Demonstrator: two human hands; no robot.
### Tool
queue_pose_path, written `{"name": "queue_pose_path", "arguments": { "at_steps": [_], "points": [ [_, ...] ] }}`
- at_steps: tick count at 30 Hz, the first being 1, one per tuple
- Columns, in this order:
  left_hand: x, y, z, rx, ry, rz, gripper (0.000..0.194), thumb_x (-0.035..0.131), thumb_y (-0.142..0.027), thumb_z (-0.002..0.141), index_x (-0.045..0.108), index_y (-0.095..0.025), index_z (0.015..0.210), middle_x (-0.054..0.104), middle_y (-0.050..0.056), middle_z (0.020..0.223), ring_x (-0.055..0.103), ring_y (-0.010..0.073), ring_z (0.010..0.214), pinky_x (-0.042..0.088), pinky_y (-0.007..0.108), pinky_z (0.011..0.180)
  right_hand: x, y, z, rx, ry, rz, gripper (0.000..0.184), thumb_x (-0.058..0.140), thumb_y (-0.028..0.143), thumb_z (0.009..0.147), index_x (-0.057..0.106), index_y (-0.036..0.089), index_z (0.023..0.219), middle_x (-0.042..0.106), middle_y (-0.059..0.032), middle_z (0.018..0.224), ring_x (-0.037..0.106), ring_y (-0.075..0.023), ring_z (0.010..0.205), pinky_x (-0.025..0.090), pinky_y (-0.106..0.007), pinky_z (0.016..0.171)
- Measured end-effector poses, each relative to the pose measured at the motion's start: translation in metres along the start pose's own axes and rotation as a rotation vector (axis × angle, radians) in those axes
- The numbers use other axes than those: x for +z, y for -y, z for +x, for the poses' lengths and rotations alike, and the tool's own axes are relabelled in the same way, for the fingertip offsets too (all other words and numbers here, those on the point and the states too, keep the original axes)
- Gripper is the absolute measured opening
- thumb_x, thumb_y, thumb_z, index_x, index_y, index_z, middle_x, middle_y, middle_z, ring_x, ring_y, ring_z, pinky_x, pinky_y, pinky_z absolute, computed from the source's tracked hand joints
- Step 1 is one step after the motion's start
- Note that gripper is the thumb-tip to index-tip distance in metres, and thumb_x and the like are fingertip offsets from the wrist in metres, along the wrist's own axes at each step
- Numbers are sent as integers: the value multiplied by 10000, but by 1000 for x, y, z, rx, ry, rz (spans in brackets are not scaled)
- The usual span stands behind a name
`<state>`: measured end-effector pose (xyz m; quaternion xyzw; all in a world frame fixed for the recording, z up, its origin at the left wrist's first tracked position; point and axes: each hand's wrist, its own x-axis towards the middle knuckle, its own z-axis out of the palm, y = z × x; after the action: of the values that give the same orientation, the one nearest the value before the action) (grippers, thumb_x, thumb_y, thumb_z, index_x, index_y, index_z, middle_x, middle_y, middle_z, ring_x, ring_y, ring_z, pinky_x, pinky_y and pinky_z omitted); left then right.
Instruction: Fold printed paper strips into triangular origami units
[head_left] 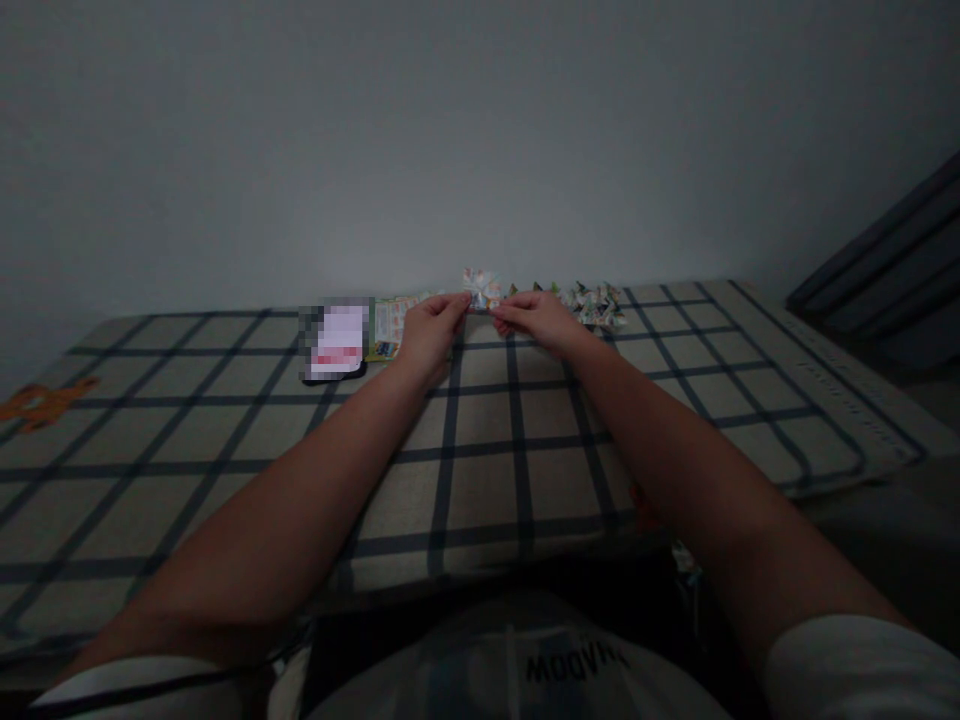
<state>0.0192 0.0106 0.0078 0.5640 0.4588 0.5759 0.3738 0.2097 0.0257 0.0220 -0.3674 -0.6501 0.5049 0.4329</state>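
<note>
Between my two hands is a small folded piece of printed paper (pixel 482 290), mostly white with coloured patches, held up off the cloth. The fingers of my left hand (pixel 435 325) pinch its left edge. My right hand (pixel 541 318) pinches it at the lower right. Behind and right of my right hand lie several folded paper pieces (pixel 598 303) with pointed tips, partly covered by that hand. Left of my left hand are printed paper sheets (pixel 390 325), green and white, partly hidden behind the hand.
A phone (pixel 337 342) with a lit, blurred screen lies left of the sheets. The checked tablecloth (pixel 480 400) covers the table, which stands against a grey wall (pixel 480 150). An orange bear-shaped figure (pixel 49 402) is at far left. Dark folded fabric (pixel 892 250) hangs at right.
</note>
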Motion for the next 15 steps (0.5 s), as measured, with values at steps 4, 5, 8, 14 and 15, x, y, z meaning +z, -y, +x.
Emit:
{"name": "queue_pose_path", "arguments": {
  "at_steps": [4, 5, 8, 14, 15],
  "points": [
    [2, -3, -2, -29, -29, -76, 328, 765, -521, 759, 706, -199, 737, 596, 10, 647, 444, 130, 601, 357, 283, 574, -1, -2, 1, 6, 2, 27, 238, 826, 371, 814, 715, 172, 745, 712, -21, 694, 624, -118, 671, 543, -251, 713],
    [2, -3, -2, -32, -28, -80, 329, 772, -521, 753, 712, -197, 740, 608, 12, 652, 444, 129, 600, 358, 281, 572, -1, -2, 1, 4, 5, 49, 234, 829, 355, 811, 699, 173, 740, 704, -15, 685, 622, -114, 663, 542, -249, 711],
    [3, -2, -2, -30, -18, -103, 330, 786, -518, 739, 725, -194, 755, 625, 11, 667, 441, 123, 598, 355, 275, 570, 0, -4, 2, 19, 18, 129, 245, 825, 312, 808, 629, 187, 733, 669, 11, 659, 624, -108, 648, 532, -244, 698],
    [2, 4, 1, 8, 0, -66, 348, 771, -546, 753, 746, -200, 770, 579, -4, 628, 425, 122, 582, 320, 278, 564, 2, -5, 1, 35, 29, 199, 278, 786, 290, 831, 527, 216, 762, 630, 43, 670, 635, -108, 665, 529, -241, 702],
    [1, 4, 1, 13, 1, -49, 357, 768, -556, 758, 751, -201, 778, 583, -3, 629, 431, 125, 586, 323, 280, 566, 2, -5, 0, 43, 31, 198, 284, 784, 303, 836, 523, 218, 765, 625, 44, 669, 630, -109, 664, 529, -242, 699]
  ]
}}
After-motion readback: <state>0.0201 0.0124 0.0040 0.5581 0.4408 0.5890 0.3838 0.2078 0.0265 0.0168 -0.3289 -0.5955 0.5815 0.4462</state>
